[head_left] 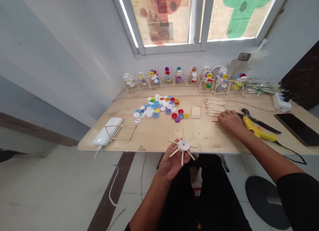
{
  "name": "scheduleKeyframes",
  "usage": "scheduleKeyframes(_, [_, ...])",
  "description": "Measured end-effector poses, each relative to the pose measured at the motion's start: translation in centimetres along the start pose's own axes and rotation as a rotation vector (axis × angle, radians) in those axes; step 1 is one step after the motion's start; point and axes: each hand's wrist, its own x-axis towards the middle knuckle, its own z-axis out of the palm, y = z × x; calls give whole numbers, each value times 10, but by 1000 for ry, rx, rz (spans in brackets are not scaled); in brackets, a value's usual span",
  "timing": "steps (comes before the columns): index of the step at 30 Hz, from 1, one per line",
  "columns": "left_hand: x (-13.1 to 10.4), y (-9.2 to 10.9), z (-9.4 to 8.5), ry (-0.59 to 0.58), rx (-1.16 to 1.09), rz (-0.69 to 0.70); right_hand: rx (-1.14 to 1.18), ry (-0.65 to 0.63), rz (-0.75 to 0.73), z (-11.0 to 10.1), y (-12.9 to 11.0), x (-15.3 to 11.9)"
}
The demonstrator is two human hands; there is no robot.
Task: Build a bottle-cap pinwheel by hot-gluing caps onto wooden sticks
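Observation:
My left hand (171, 161) holds a white bottle cap hub (184, 145) with several thin wooden sticks spreading from it like spokes, just over the table's front edge. On the tabletop, my right hand (230, 120) reaches down at the near end of a stack of long sticks (215, 106); its fingers are bent, and what lies under them is hidden. A yellow glue gun (258, 129) lies right of that hand. Left of the long sticks are a bundle of short sticks (195, 112) and a small group of coloured caps (180, 115).
A pile of mixed caps (156, 106) lies mid-table. At the left, a stick frame (122, 132) touches a white power bank (108, 131). Finished cap wheels on stands (178, 79) line the back. Pliers (261, 123), a phone (297, 128) and a white socket block (281, 102) are at right.

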Motion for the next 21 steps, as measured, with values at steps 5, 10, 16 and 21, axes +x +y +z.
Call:
scheduleKeyframes(5, [-1,1,1,36,19,27,23,30,28,-2,-2,0])
scheduleKeyframes(10, [-2,3,3,9,93,51,421,192,97,-34,-29,-24])
scheduleKeyframes(16, [-1,3,3,-8,205,99,906,284,-79,-95,-80,-68])
scheduleKeyframes(21, [-2,2,3,-29,271,120,912,294,-152,-105,-96,-75])
